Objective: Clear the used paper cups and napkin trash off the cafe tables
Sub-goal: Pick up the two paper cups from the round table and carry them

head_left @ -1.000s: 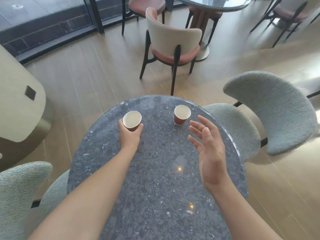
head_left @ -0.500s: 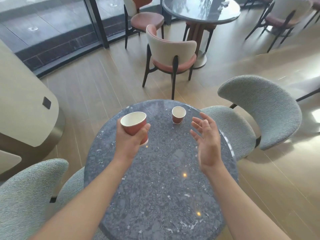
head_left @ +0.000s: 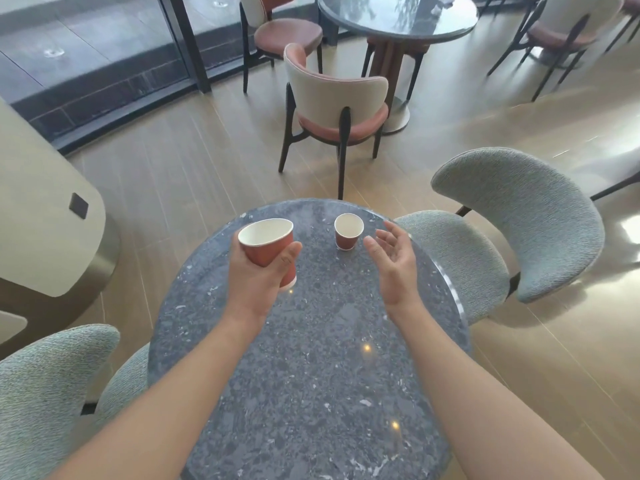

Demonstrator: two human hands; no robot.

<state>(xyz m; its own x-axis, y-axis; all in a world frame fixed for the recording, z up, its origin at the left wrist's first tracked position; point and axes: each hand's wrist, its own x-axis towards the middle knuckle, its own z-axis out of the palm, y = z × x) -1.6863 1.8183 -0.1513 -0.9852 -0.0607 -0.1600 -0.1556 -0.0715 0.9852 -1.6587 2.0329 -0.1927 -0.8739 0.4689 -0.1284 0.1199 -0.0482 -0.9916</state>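
Table (head_left: 311, 375) (speckled grey) bears one cup (head_left: 347, 233).

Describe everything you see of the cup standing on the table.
The standing cup is small paper, red-brown outside, white inside, with a white rim. It sits upright, apparently empty, on the far part of the grey speckled table. Nothing touches it; the open right hand hovers just beside it.

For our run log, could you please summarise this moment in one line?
left hand: grips tilted red paper cup | right hand: open, near second cup, upright on table
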